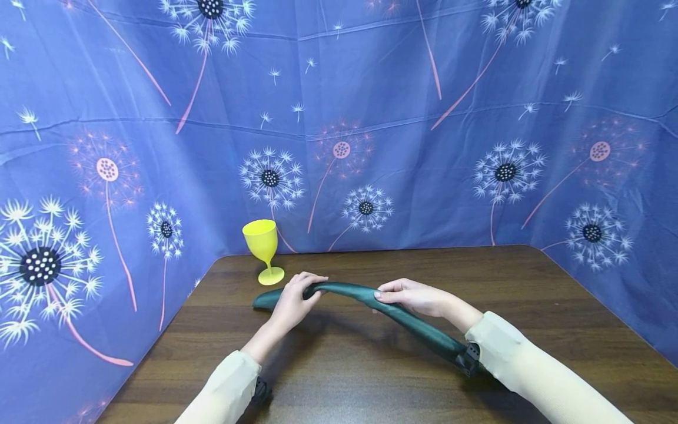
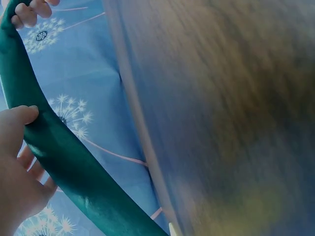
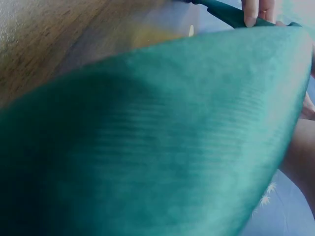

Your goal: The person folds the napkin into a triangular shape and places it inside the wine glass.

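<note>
Left hand [image 1: 293, 300] and right hand [image 1: 415, 297] are gripping a green cloth [image 1: 424, 331], which is arching over the table [image 1: 365, 386]; its left end is extending near the yellow cup [image 1: 262, 240], so a sideways swing could be knocking that over.

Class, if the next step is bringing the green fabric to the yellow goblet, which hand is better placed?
Probably the left hand: it grips the green fabric near the yellow goblet, while the right hand pinches it farther away.
</note>
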Tool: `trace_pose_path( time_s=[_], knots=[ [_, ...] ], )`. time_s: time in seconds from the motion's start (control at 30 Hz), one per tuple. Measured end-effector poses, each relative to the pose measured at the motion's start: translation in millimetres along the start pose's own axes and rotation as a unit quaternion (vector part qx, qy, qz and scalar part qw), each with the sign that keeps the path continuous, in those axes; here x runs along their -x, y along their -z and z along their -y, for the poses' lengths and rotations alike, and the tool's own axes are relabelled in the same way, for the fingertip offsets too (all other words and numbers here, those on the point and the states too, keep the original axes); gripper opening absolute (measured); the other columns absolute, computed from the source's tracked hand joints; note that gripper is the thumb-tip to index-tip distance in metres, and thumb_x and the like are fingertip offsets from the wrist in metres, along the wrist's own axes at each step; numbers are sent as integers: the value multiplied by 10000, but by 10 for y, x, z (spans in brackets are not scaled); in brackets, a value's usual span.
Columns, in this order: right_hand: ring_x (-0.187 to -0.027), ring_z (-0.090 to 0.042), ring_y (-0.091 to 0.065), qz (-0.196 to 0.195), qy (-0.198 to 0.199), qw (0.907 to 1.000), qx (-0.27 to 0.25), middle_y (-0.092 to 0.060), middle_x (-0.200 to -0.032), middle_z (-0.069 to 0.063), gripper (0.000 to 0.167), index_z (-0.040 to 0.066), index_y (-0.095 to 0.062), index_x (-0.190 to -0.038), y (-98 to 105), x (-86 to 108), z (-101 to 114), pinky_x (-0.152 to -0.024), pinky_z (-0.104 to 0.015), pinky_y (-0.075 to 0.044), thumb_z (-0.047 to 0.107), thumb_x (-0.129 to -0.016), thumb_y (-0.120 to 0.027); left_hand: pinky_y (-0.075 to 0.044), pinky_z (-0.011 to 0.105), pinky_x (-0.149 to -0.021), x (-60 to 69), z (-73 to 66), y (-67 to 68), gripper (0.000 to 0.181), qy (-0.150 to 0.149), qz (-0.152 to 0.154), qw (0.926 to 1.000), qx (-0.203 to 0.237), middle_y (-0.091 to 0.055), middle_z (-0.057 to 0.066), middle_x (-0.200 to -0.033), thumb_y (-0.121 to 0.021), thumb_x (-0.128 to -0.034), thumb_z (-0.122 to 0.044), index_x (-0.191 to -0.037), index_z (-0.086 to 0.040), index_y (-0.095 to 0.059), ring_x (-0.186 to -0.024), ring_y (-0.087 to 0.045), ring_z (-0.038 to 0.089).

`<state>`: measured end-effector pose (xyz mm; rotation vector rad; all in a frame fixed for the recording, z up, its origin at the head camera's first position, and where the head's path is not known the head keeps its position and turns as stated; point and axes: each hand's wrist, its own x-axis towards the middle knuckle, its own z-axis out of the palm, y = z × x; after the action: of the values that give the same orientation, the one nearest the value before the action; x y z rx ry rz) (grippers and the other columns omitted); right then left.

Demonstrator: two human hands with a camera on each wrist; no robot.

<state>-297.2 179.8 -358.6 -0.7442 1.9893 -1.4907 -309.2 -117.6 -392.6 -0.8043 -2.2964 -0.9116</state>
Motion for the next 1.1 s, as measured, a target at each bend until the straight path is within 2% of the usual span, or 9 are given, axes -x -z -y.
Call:
trace_pose_path(
  time_s=[0.17,0.3,0.5,0.73,0.87,1.0,1.1],
  knots=[
    [-911,-92,-574,-244,131,9996,-8,-655,-936,69,199,117,-649,-1017,-3,10,41,-784,-258,-470,274,-944,-550,-503,357,-858,-21,36,29,339,31,-71,9996,258,-665,15,-1040,-695,-813,-10,-1125,-141,-682,-989,-628,157],
    [-830,-65,-551,-318,109,9993,-153,-625,-882,87,122,155,-661,-972,-3,18,71,-729,-239,-471,230,-932,-573,-508,360,-856,-37,33,63,368,120,-113,9996,216,-674,20,-1063,-683,-816,5,-1152,-144,-674,-998,-636,154],
    [-840,-72,-545,-9,8,9993,-365,-614,-876,82,103,149,-665,-965,-13,47,140,-751,-236,-469,181,-923,-576,-503,381,-866,-74,-23,101,384,102,-384,9991,147,-689,30,-1029,-666,-787,74,-1115,-124,-692,-996,-644,183],
    [-825,-63,-556,187,60,9989,-432,-619,-868,78,105,146,-645,-975,-32,76,224,-747,-226,-471,185,-929,-559,-503,374,-859,-117,-48,96,363,51,-449,9987,247,-690,27,-1008,-661,-784,75,-1095,-108,-700,-975,-646,175],
    [-858,-64,-551,79,166,9987,-475,-624,-903,77,99,160,-635,-988,-34,93,261,-765,-225,-467,187,-931,-559,-509,359,-850,-117,-31,97,334,48,-583,9974,428,-690,38,-1011,-696,-792,27,-1098,-107,-698,-968,-644,177],
    [-887,-60,-559,-107,364,9976,-571,-644,-945,78,114,165,-637,-1011,-25,124,317,-774,-224,-468,194,-934,-558,-504,293,-832,-105,2,94,357,-157,-748,9952,608,-689,52,-1056,-732,-794,-56,-1143,-91,-664,-971,-641,186],
    [-894,-53,-587,-281,474,9956,-755,-672,-979,65,133,170,-638,-1039,-14,144,375,-760,-221,-482,191,-945,-546,-500,302,-843,-104,12,97,391,-267,-788,9927,878,-678,78,-1112,-710,-813,-42,-1191,-62,-609,-999,-639,205]
  ],
)
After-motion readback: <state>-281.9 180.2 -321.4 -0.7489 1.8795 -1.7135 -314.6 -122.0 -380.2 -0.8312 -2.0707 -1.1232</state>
